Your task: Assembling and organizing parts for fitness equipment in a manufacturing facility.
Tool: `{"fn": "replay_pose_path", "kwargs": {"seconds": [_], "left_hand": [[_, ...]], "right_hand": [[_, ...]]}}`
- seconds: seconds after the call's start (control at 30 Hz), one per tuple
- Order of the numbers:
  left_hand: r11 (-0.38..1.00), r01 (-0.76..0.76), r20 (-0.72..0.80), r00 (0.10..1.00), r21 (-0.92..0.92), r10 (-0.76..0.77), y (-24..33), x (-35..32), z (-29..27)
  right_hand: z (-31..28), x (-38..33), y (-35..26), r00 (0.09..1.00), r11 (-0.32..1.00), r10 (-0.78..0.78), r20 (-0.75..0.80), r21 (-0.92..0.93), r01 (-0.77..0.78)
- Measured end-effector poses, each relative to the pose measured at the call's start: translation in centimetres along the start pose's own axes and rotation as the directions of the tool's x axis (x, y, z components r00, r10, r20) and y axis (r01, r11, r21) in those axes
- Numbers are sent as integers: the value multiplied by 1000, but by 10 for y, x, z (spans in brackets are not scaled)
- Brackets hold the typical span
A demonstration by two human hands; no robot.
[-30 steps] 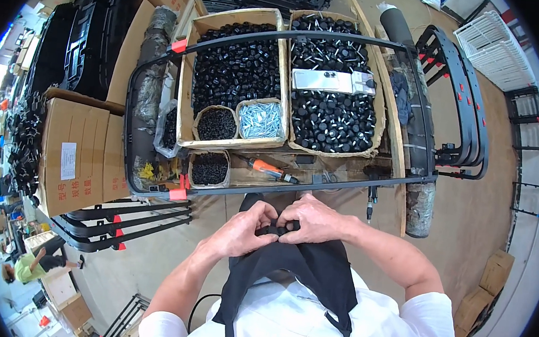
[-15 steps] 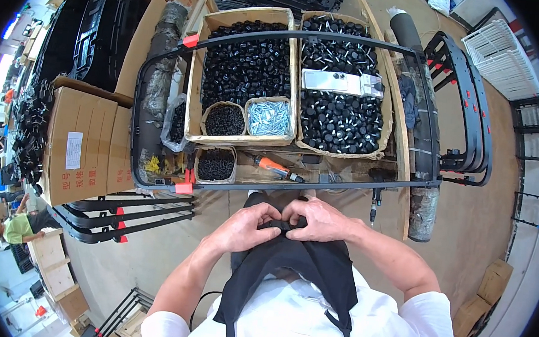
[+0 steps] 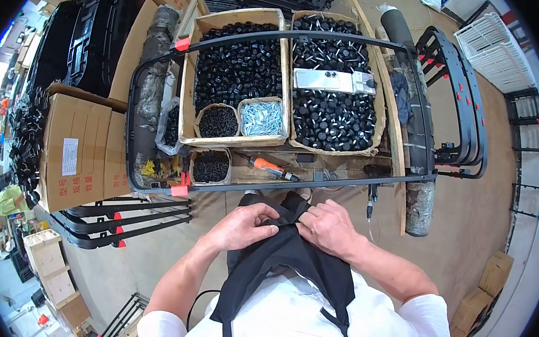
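A black apron (image 3: pixel 276 248) hangs over the front of my white shirt. My left hand (image 3: pixel 247 227) pinches its gathered cloth between thumb and fingers. Just to the right, my right hand (image 3: pixel 330 228) is curled closed on another part of the same cloth, its knuckles upward. A small gap separates the two hands. Whatever lies inside the folds under my fingers is hidden. Beyond my hands, a black metal frame (image 3: pixel 249 186) with red corner pieces lies across the workbench.
Behind the frame's near bar are a wooden bin (image 3: pixel 187 98) of black parts, a box (image 3: pixel 378 123) of black-headed bolts, a white phone (image 3: pixel 317 79) and an orange power screwdriver (image 3: pixel 266 166). Cartons (image 3: pixel 90 148) stand left, stacked frames (image 3: pixel 475 131) right. Another person (image 3: pixel 10 201) is far left.
My right hand has moved right, away from my left hand, and turned knuckles up with cloth in it. My left hand keeps its pinch. The whole view has shifted slightly.
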State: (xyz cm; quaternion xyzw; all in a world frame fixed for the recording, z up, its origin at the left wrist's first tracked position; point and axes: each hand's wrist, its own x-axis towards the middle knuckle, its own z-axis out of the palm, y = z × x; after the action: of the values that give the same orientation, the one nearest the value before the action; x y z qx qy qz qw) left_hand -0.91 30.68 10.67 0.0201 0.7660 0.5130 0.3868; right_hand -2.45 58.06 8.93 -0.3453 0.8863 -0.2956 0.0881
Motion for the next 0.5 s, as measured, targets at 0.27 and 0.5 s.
{"fn": "replay_pose_path", "kwargs": {"seconds": [0.27,0.5], "left_hand": [[999,0,8,1000,52,-1,8,-4,-8],[996,-43,25,999,84,41,16,-3,-12]], "right_hand": [[-34,20,-3,993,965,59,104,248,-84],[-31,46,13,836,941,12,549,276,-195]]}}
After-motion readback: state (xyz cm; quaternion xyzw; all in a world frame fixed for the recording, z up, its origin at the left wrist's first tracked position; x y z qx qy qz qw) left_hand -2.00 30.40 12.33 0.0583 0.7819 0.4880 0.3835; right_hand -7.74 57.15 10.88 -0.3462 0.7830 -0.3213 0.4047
